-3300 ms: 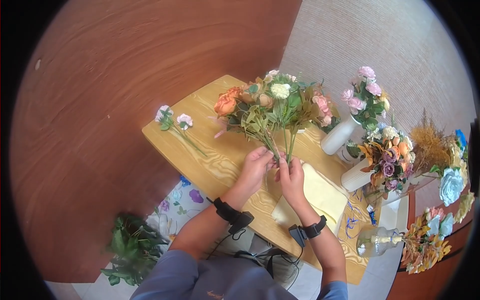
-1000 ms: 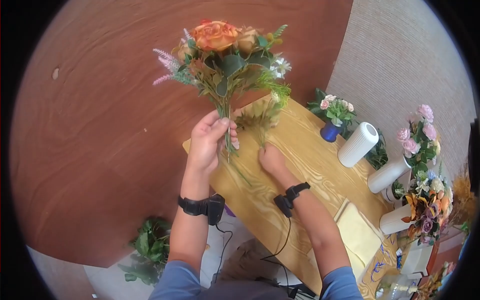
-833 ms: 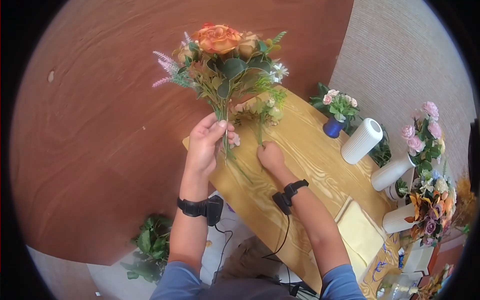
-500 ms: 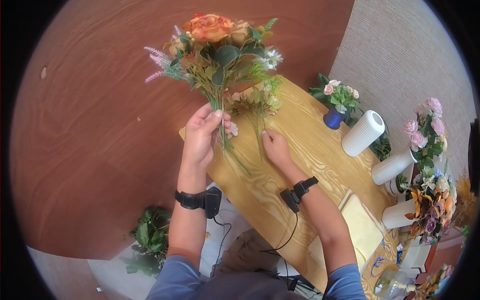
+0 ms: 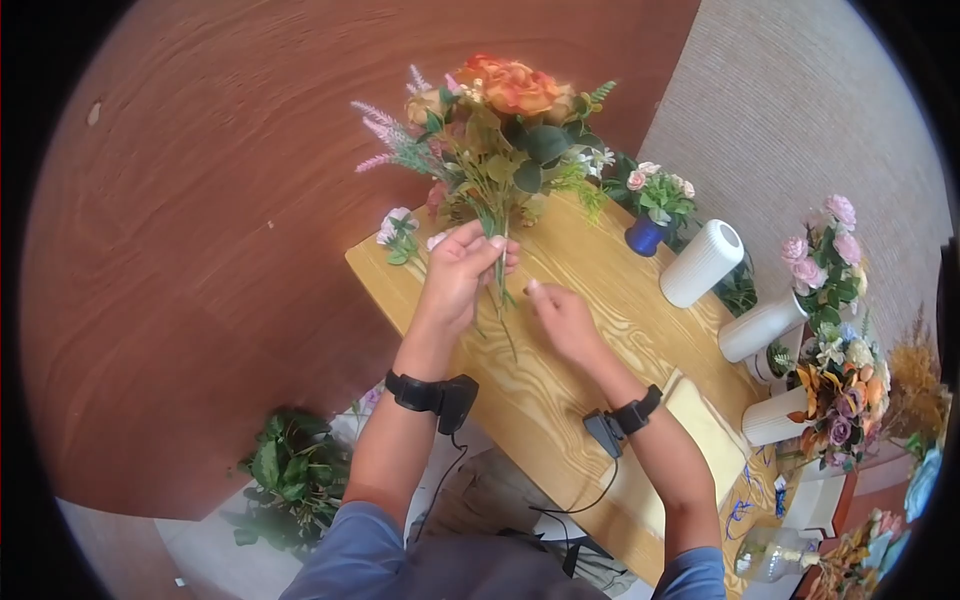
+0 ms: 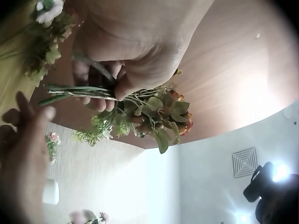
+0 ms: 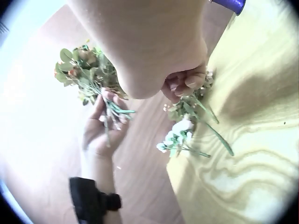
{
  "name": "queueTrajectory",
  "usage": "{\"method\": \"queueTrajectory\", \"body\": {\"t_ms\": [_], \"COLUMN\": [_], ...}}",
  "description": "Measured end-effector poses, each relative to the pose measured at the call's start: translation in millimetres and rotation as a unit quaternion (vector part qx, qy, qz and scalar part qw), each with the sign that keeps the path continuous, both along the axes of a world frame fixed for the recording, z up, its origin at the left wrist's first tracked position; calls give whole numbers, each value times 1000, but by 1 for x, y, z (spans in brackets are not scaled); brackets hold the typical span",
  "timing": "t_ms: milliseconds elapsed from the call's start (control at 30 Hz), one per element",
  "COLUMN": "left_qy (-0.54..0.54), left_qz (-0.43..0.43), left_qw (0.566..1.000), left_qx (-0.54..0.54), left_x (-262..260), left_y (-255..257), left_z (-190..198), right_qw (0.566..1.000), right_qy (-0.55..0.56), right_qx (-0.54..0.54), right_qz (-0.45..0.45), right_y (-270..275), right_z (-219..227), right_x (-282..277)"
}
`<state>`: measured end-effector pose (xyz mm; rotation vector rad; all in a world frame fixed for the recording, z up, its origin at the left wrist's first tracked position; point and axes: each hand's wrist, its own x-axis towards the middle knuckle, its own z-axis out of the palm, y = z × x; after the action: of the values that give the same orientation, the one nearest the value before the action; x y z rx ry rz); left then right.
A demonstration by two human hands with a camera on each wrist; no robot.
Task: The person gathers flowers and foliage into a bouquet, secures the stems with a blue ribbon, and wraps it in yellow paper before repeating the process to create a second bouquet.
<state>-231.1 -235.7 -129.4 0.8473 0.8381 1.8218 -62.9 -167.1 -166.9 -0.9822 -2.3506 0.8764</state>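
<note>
Yellowish wood grain marks the surface point(image 5: 610, 290) below both hands. I see the left hand point(image 5: 458, 272) raised, its fingers curled round the stems point(image 6: 77, 91) of one mixed bouquet point(image 5: 505, 150), which spreads above them. Near the stem ends, the right hand point(image 5: 566, 324) hovers, fingers loosely bent. Beyond those fingers, rightward, I count one blue pot point(image 5: 645, 237) and three tall white vases point(image 5: 700, 266).

Indoor flower-arranging corner: wooden table point(image 5: 640, 310), white vases point(image 5: 701, 264) (plus a hand-held bouquet point(image 5: 497, 150)).
</note>
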Motion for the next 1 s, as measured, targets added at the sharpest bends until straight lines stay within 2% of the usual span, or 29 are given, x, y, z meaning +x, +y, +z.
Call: {"method": "queueTrajectory", "body": {"t_ms": [67,200,267,400,467,533,700,767,900,967,1000], "left_qy": [-5,-33,-37,-65,-63,-29,-20,-8,10,9,-16], "left_qz": [-13,-85,-88,-86,-83,-28,8,12,-18,-25,-35], "left_qw": [1000,995,995,994,995,998,1000,1000,1000,1000,999], "left_qx": [1,42,31,4,-11,-40,-20,-23,-10,0,11], "left_x": [16,58,77,103,110,115,131,134,138,142,147], "left_y": [9,22,21,11,10,9,5,4,4,4,4], "left_z": [-7,-23,-22,-17,-19,-23,-23,-22,-26,-27,-28], "right_qw": [982,984,980,971,964,965,964,958,959,967,967], "right_qy": [186,175,181,203,236,230,239,220,231,230,229], "right_qx": [-45,17,80,86,57,57,34,-137,-123,-46,-47], "right_qz": [1,-23,-28,-88,-105,-114,-111,-124,-111,-97,-97], "right_y": [-5,-26,-27,-32,-33,-31,-35,-45,-46,-45,-45], "right_z": [17,47,44,40,42,42,46,56,48,41,39], "right_x": [14,42,58,83,92,98,107,111,117,116,119]}}
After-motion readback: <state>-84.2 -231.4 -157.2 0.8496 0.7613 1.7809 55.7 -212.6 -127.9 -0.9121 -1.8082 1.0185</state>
